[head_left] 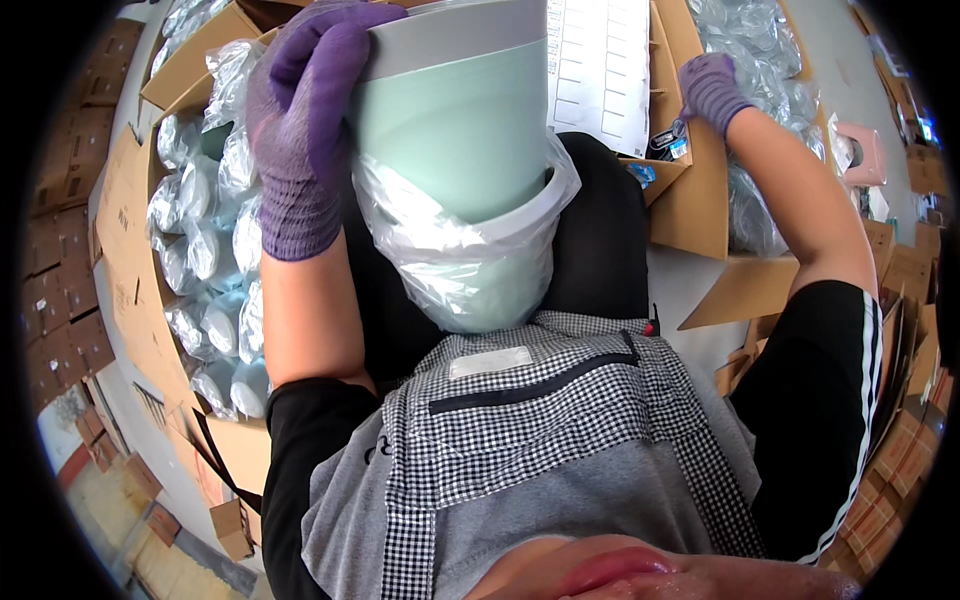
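Green bin (pixel 450 125), tapered, grey band around its wide end, up at twelve o'clock over the lap (pixel 605 240). Long axis runs roughly twelve to six, wide end away from the body, narrow end down inside the mouth of a bagged bin (pixel 490 275). Bagged bin sits against the lap; clear bag (pixel 400 220) bunched around its sides and rim. Looks like two nested bins, though the bag and glare blur how deep one goes into the other.

Left hand (pixel 310 110), purple glove, clamped on the green bin at its wide end, fingers curled over toward the rim. Bin lies at about three o'clock from it, touching. Left is clearly the nearer hand.

Right hand (pixel 714 92), also gloved, well apart from the bin, which lies at nine o'clock from it. Fingers bent at the edge of the right box (pixel 695 195); cannot tell if they grip the cardboard, a small dark item (pixel 664 142) just below at seven o'clock, or nothing.

Around: left box (pixel 128 265) at eight o'clock from the bin, full of bagged pieces (pixel 205 250); printed sheet (pixel 600 75) at two o'clock, beside the right box.
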